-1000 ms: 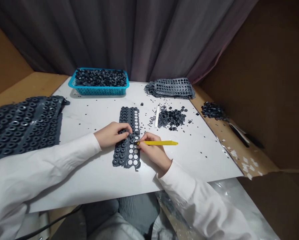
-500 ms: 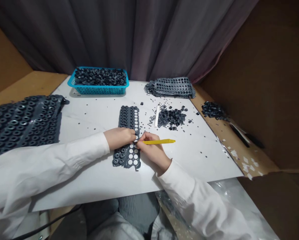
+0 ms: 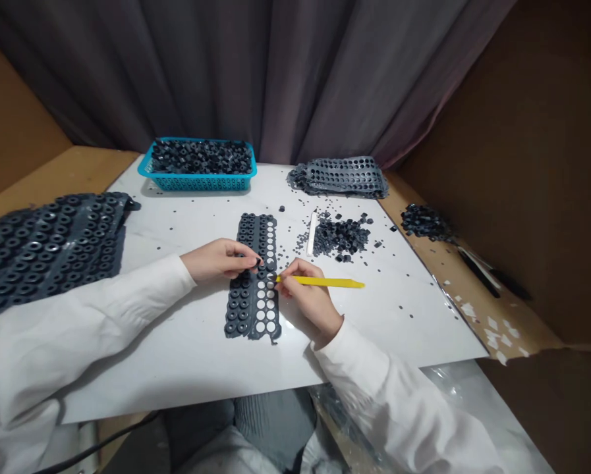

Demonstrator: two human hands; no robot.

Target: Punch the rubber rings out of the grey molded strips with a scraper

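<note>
A dark grey rubber sheet lies lengthwise before me, with raised rings on its left and open round holes showing white table on its right. Above its middle, my left hand pinches a small black rubber piece between thumb and fingers. My right hand grips a slim yellow pen-like tool, its tip end at the right edge of the sheet beside the holes. The exact kind of tool does not show, since its tip is partly hidden by the fingers.
A blue basket full of black pieces stands at the back. A larger ringed sheet lies left, stacked perforated sheets back right. A white stick lies beside a heap of black bits. Dark-handled tools rest on the right.
My left hand has lifted off the sheet and shifted left and up, now with a small black piece in its fingers. The yellow tool has moved slightly right with my right hand.
</note>
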